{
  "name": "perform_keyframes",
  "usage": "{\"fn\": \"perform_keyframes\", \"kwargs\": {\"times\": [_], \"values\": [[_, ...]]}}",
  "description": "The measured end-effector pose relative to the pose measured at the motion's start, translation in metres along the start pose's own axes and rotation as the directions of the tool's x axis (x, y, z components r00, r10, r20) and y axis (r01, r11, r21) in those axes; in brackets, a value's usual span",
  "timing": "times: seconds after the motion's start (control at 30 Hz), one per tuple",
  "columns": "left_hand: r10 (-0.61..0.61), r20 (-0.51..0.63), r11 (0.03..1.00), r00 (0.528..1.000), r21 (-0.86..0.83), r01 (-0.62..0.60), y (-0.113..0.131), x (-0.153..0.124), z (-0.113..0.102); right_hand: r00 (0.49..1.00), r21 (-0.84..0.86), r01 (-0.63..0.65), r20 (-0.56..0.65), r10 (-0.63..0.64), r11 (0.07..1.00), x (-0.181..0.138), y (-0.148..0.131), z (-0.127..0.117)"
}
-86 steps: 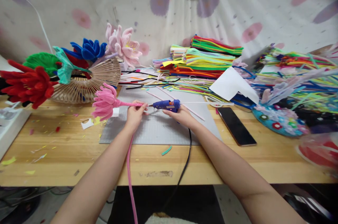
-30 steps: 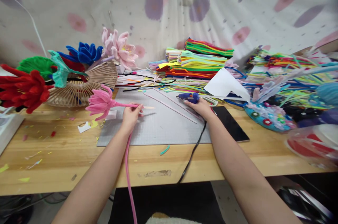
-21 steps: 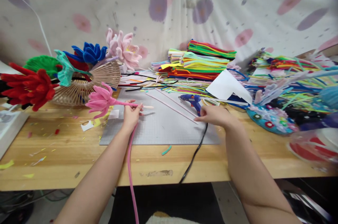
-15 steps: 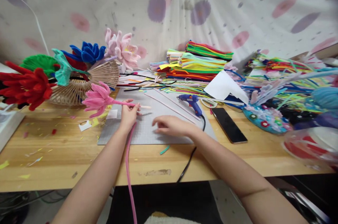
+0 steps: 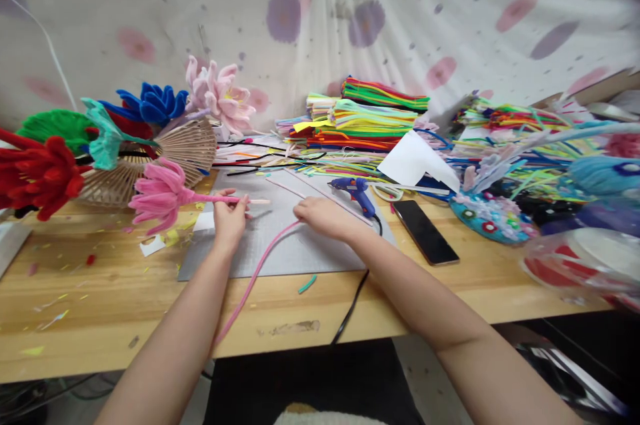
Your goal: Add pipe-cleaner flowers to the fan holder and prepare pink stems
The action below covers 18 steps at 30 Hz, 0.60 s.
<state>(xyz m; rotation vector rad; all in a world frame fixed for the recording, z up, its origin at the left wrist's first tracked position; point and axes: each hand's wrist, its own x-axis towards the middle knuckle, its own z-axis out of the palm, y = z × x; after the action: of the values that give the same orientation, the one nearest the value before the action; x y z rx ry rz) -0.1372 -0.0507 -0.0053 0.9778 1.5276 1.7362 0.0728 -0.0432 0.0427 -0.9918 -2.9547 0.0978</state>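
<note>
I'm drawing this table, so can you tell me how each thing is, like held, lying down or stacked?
Pink flower: held by its stem, pale tip bare
Left hand: fingers closed on that stem
Pink strip: curved, end pinched
Right hand: fingers closed on the strip's end
Glue gun: lying down, not held
Mat: flat
Phone: lying down, screen dark
Bundles: stacked

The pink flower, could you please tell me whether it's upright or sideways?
Sideways: the left hand holds its stem roughly level, petals to the left.
</note>
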Motion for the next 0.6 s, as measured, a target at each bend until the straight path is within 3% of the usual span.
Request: {"fn": "perform_keyframes", "kwargs": {"times": [0.07, 0.17, 0.23, 0.3, 0.37, 0.4, 0.43, 0.6], "values": [[0.002, -0.003, 1.0, 1.0, 0.008, -0.002, 0.0, 0.0, 0.001, 0.995, 0.032, -0.06, -0.075, 0.063, 0.998, -0.017, 0.016, 0.001], [-0.018, 0.016, 1.0, 1.0, 0.007, 0.018, 0.0, -0.002, 0.001, 0.977, 0.222, -0.115, -0.15, 0.151, 0.968, -0.056, 0.034, 0.008], [-0.036, 0.045, 0.999, 0.998, -0.004, 0.036, 0.001, -0.003, 0.002, 0.941, 0.357, -0.236, -0.149, 0.305, 0.904, -0.092, 0.046, 0.014], [-0.045, 0.088, 0.999, 0.995, -0.013, 0.046, 0.001, -0.005, 0.003, 0.824, 0.389, -0.415, -0.223, 0.521, 0.823, -0.131, 0.063, 0.019], [-0.046, 0.135, 0.999, 0.99, -0.011, 0.048, 0.001, -0.007, 0.004, 0.646, 0.358, -0.595, -0.322, 0.693, 0.72, -0.166, 0.083, 0.025], [-0.046, 0.157, 0.999, 0.986, -0.008, 0.047, 0.0, -0.008, 0.005, 0.579, 0.331, -0.651, -0.365, 0.729, 0.683, -0.181, 0.092, 0.029], [-0.044, 0.179, 0.999, 0.983, -0.003, 0.045, -0.001, -0.009, 0.006, 0.553, 0.298, -0.683, -0.386, 0.739, 0.667, -0.193, 0.101, 0.033], [-0.039, 0.239, 0.999, 0.97, 0.028, 0.033, -0.008, -0.01, 0.008, 0.595, 0.208, -0.691, -0.38, 0.708, 0.692, -0.214, 0.12, 0.046]]}}
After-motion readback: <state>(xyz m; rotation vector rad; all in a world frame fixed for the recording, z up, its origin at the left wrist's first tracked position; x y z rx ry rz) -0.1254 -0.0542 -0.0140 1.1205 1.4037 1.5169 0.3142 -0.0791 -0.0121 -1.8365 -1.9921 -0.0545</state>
